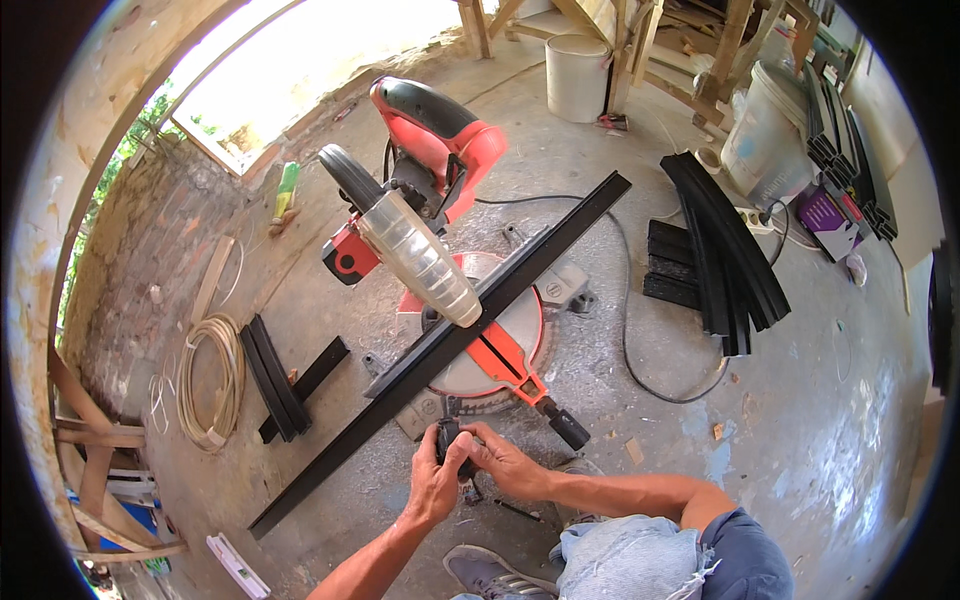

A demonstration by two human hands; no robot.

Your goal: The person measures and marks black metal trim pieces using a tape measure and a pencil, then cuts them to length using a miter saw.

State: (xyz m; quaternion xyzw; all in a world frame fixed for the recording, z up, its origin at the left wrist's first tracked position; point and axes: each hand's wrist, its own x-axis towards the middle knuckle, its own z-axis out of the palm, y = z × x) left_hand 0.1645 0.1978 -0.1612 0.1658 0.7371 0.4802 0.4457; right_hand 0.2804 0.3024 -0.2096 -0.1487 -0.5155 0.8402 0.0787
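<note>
Both my hands meet just in front of the saw, fingers closed round a small black object [448, 436] whose kind I cannot make out. My left hand [434, 482] grips it from the left, and my right hand [508, 466] pinches it from the right. Beyond them stands a red and black mitre saw [430, 125], its head raised and its clear blade guard [420, 255] lowered toward the table. A long black profile bar [400, 387] lies diagonally across the saw's table. The black knob [570, 430] of the saw's orange arm is to the right of my hands.
Short black profiles [275, 380] and a coiled pale hose [210, 385] lie at left. More black profiles [715, 245] are stacked at right, near white buckets [765, 130]. A dark cable [628, 300] curves over the concrete floor. A thin dark stick [520, 511] lies by my shoe [490, 570].
</note>
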